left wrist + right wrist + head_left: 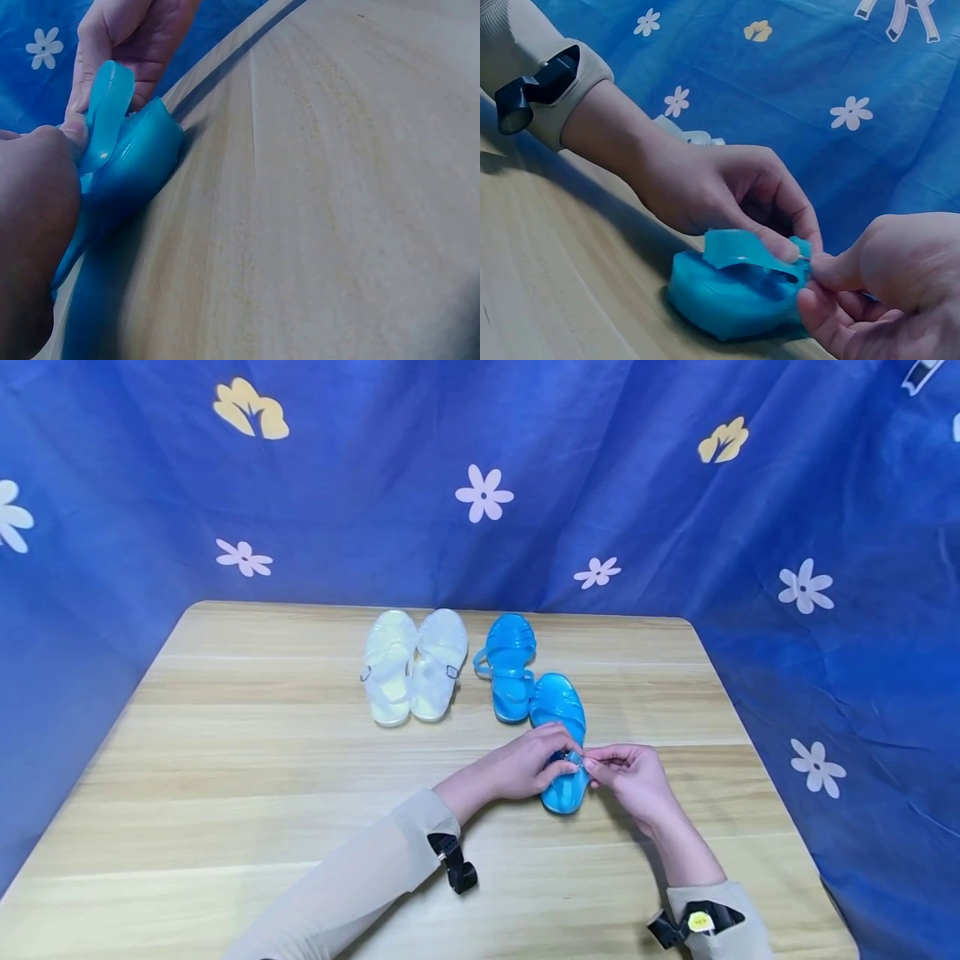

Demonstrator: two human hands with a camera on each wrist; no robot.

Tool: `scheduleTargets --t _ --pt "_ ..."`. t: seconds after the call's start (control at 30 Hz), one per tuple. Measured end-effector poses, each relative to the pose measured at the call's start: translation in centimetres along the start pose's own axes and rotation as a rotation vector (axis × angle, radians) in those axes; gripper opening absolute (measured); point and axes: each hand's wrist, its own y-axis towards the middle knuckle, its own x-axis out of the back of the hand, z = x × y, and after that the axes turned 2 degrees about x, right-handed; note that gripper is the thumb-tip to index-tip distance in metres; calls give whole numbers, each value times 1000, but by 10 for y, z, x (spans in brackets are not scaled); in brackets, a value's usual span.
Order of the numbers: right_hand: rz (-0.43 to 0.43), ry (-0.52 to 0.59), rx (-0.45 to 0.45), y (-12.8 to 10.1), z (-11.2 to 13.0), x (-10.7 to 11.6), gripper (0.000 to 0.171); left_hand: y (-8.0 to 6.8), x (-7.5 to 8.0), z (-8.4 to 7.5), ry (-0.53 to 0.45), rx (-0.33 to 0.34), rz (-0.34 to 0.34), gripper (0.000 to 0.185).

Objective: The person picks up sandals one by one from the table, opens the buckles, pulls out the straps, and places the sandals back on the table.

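Note:
A blue jelly sandal (pixel 558 697) lies toe away on the table, with both hands at its ankle strap (pixel 739 247). My left hand (pixel 525 764) reaches over from the left and pinches the strap near its buckle end between thumb and fingers. From the right, my right hand (pixel 630 777) pinches the strap's side at the same spot, thumb against forefinger. In the right wrist view the two hands' fingertips nearly meet there. The fingers hide most of the buckle. The strap's back loop (pixel 109 112) stands up above the heel in the left wrist view.
A second blue sandal (pixel 512 647) touches the worked one at its upper left, its strap sticking out leftward. Farther left, a pair of whitish clear sandals (pixel 390 672) stands side by side. A blue flowered curtain (pixel 480 560) hangs behind the wooden table (pixel 225 760).

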Motion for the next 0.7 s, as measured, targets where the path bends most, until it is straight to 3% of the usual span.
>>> scheduleTargets --t 0.47,0.7 --pt "91 -54 -9 -4 -1 6 25 -1 0 0 6 9 9 20" --pt "86 -84 -35 0 3 3 22 -2 1 0 -12 34 -9 19"
